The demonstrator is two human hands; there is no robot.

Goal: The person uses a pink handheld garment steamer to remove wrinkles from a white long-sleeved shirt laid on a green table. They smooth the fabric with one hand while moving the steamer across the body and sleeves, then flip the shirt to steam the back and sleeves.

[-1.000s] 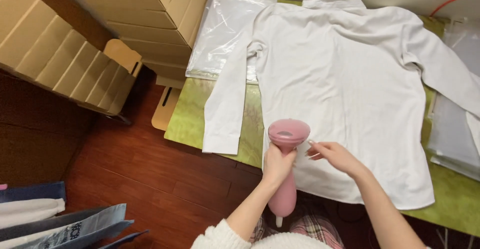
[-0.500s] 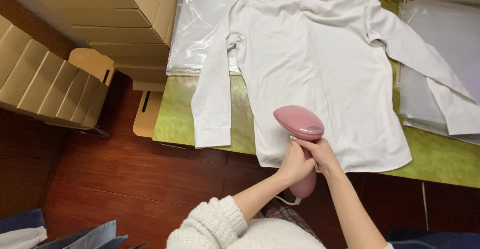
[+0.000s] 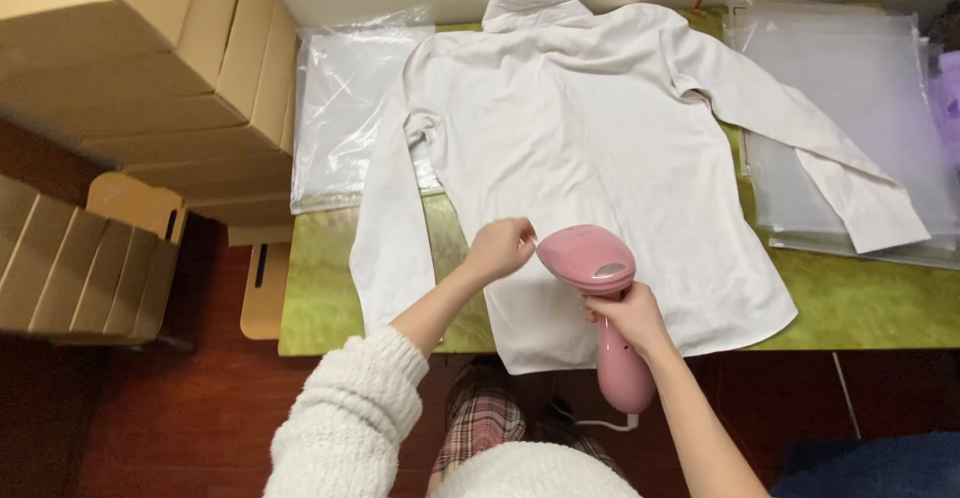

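While my right hand [image 3: 628, 316] grips the handle of the pink garment steamer [image 3: 604, 293] at the counter's [image 3: 330, 288] near edge, my left hand [image 3: 498, 248] pinches the white shirt [image 3: 590, 148] (spread flat, collar far) just left of the steamer's head. Clear plastic bags [image 3: 340, 118] lie farther off, beside stacked cardboard boxes [image 3: 150, 58].

Pink steamer [image 3: 600, 288]: smooth plastic, slightly glossy, with a shiny grey inset on its head. The shirt [image 3: 590, 158] under it is white cloth, matt and soft-looking. Clear plastic bags [image 3: 340, 108] at the worktop's left edge glint and crinkle; another frosted stack [image 3: 860, 88] lies at the right edge. The worktop [image 3: 330, 278] shows a green, faintly sheened cover. Boxes [image 3: 130, 48] are matt brown cardboard. The sleeve [image 3: 345, 428] is fuzzy white knit.
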